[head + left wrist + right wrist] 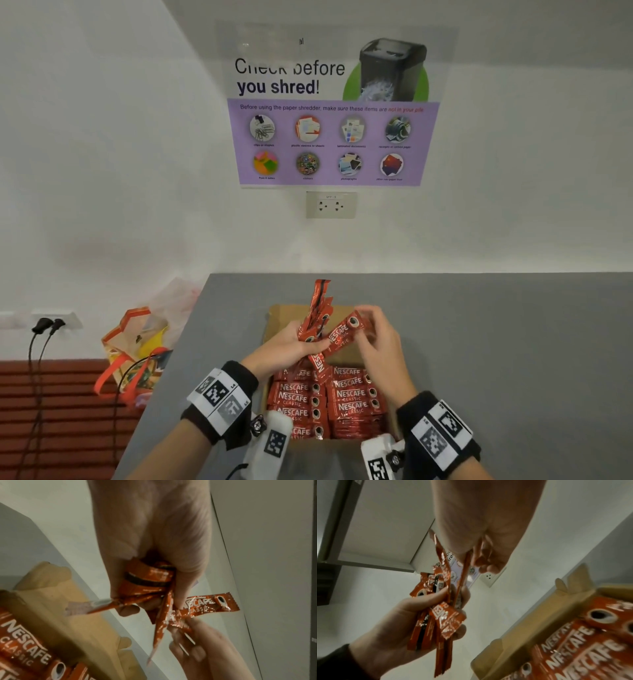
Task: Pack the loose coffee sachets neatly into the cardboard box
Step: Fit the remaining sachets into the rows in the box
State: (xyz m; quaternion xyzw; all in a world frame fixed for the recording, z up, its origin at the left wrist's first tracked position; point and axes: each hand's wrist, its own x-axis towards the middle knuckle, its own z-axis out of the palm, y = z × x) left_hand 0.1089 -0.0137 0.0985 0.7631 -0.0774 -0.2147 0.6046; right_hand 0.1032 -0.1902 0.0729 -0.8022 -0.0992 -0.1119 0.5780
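An open cardboard box sits on the grey table, its near part filled with flat rows of red Nescafe sachets. Above the box my left hand grips a fanned bunch of sachets that stick upward. My right hand pinches one sachet lying slantwise against that bunch. The left wrist view shows the bunch inside my curled fingers and the single sachet crossing it. The right wrist view shows my left hand, the bunch and the box.
The grey table runs to the white wall, with bare surface to the right of the box. Its left edge drops off beside an orange-trimmed bag. Two black plugs sit in a low socket. A poster and wall outlet hang behind.
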